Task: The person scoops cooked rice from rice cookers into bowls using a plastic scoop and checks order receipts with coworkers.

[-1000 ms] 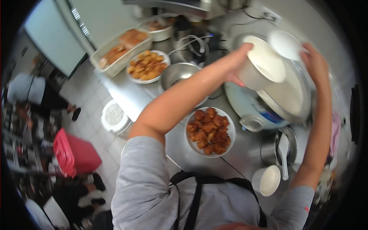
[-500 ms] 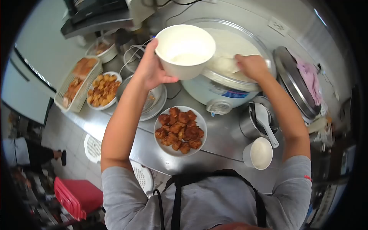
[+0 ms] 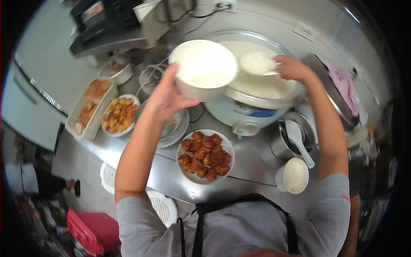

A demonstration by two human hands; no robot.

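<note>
My left hand [image 3: 169,96] grips a white paper bowl [image 3: 199,90] by its side, tilted so its inside shows; a little rice seems to lie at the bottom. My right hand [image 3: 295,69] is closed on the handle of a rice paddle [image 3: 271,73] heaped with white rice [image 3: 257,63]. The paddle is over the open rice cooker [image 3: 222,109], just right of the bowl and apart from it. Below the cooker, a white plate [image 3: 188,173] holds several browned fried pieces [image 3: 206,156].
To the right stand a metal pot [image 3: 278,147] with a white paddle [image 3: 294,133] and a white cup [image 3: 282,180] of pale contents. Leftward are a bowl of golden chunks [image 3: 120,115] and a basket [image 3: 96,124]. Another person [image 3: 36,180] stands far left; someone's arm [image 3: 353,227] shows at right.
My right hand has lifted the paddle with rice up from the cooker's rice, toward the back. The bowl stays in my left hand. The whole view has shifted slightly.
</note>
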